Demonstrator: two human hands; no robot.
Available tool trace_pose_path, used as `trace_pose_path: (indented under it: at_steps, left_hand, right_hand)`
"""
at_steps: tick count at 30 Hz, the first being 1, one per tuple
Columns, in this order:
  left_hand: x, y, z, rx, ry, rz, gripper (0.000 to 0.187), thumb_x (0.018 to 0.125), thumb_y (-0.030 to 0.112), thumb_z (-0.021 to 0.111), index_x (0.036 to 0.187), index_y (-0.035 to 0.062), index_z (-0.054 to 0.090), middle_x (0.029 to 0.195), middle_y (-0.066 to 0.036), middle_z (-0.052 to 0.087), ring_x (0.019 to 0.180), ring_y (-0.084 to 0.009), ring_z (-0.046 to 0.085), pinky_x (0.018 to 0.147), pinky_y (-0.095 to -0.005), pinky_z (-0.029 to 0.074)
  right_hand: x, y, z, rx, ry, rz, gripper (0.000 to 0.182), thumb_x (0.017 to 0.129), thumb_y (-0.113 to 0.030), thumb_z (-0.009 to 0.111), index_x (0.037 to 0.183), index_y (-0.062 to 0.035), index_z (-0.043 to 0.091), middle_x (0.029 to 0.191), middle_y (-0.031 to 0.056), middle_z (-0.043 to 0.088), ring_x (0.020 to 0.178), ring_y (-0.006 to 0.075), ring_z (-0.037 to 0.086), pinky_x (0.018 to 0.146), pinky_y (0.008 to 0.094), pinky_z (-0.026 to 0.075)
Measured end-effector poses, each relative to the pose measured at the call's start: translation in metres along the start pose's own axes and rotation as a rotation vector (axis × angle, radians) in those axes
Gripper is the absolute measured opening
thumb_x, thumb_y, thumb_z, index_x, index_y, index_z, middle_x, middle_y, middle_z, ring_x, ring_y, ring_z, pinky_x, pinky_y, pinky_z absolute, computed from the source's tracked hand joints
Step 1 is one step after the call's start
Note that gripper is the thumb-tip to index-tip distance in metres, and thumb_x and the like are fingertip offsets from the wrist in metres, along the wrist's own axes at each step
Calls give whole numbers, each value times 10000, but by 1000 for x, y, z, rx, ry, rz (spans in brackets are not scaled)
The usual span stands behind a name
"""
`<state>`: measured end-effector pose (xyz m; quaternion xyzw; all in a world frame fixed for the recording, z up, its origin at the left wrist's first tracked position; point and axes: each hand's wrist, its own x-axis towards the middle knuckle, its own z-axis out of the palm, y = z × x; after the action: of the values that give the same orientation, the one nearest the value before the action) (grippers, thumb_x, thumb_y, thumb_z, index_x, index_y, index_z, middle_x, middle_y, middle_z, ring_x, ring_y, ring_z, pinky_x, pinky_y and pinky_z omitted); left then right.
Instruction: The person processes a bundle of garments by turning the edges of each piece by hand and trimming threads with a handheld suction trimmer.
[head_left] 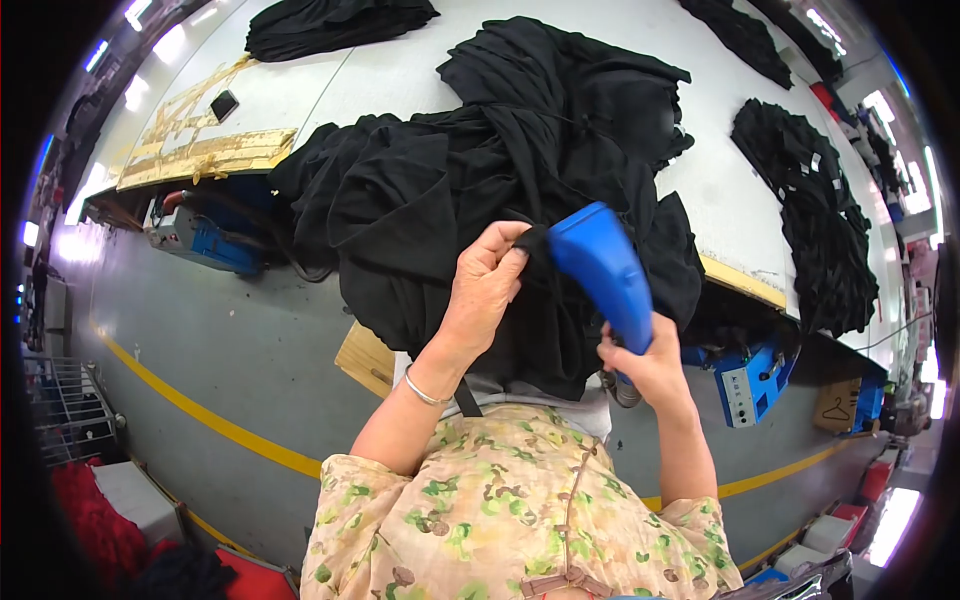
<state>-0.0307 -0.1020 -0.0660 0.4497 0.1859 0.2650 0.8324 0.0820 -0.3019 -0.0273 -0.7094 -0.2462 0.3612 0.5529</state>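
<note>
A large heap of black fabric [400, 180] lies on the white table and hangs over its front edge toward my body. My left hand [487, 285], with a silver bangle at its wrist, pinches a small fold of this fabric between thumb and fingers. In my right hand [650, 362] is the handle of a blue handheld tool [605, 268]. The tool's wide head points up and left, close beside the pinched fold; whether it touches the cloth I cannot tell.
More black garments lie on the white table [385, 75], at the back [335, 25] and right [805, 215]. A phone-like dark object [224, 105] sits at the left. Blue machines [215, 245] hang under the table edge. A wooden box [365, 358] stands below.
</note>
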Motion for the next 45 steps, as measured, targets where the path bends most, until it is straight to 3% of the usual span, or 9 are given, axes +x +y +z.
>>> trace_pose_path:
  at_steps: [12,15,19,22,26,28,32,38,45]
  left_hand:
    - [12,3,-8,-284,72,-164,118,950,4,582,1060,35,613,744,55,560,567,-24,443,540,-186,393]
    - [7,3,-8,277,50,146,25,923,26,632,938,33,613,678,64,497,587,-26,399,552,-198,371]
    - [2,20,-14,807,-80,169,381,920,105,680,609,44,470,577,111,324,577,-34,277,523,-253,290]
    - [8,23,-12,387,-109,-104,453,962,165,654,580,82,424,582,132,292,577,-25,237,518,-265,264]
    - [18,6,-7,-13,-46,-144,272,996,175,620,735,100,608,702,135,455,660,18,343,589,-205,312]
    - [15,13,-4,5,-125,-162,102,982,150,632,1021,59,658,883,84,608,717,17,468,655,-177,382]
    - [12,28,6,68,-251,-103,347,948,66,622,1291,15,612,1080,40,676,905,-4,576,812,-200,467]
    - [9,30,11,26,-255,-105,514,888,-39,601,1394,12,529,1262,-2,630,1102,-75,590,977,-238,453]
    - [9,33,12,34,-273,-151,565,874,-58,596,1426,20,501,1300,-14,611,1121,-80,589,964,-239,469]
  right_hand:
    - [0,4,2,-1,-19,20,196,750,-23,734,915,20,637,775,41,635,609,91,601,587,247,512]
    - [0,-1,-8,172,65,-19,186,744,-2,716,911,22,639,749,47,633,600,105,608,589,253,509]
    - [3,1,-15,181,91,-33,169,749,14,702,905,17,636,740,50,628,604,110,611,580,253,504]
    - [0,2,-13,177,93,-39,169,753,10,710,904,16,636,753,47,630,617,104,613,581,250,509]
    - [-3,-3,-9,124,89,-48,173,760,-5,728,904,13,634,779,33,631,635,89,612,573,248,515]
    - [-3,-5,-7,126,111,-71,179,757,-12,731,905,13,632,779,29,629,635,87,608,568,248,509]
    - [2,-9,-7,-75,70,-31,184,753,-14,728,904,14,627,778,26,625,624,82,593,570,241,497]
    - [6,-14,-6,14,121,-30,224,745,-43,727,935,20,627,753,14,600,649,82,550,603,267,467]
    - [9,-14,2,-62,87,-60,237,755,-32,715,961,32,617,750,16,594,640,85,548,601,263,470]
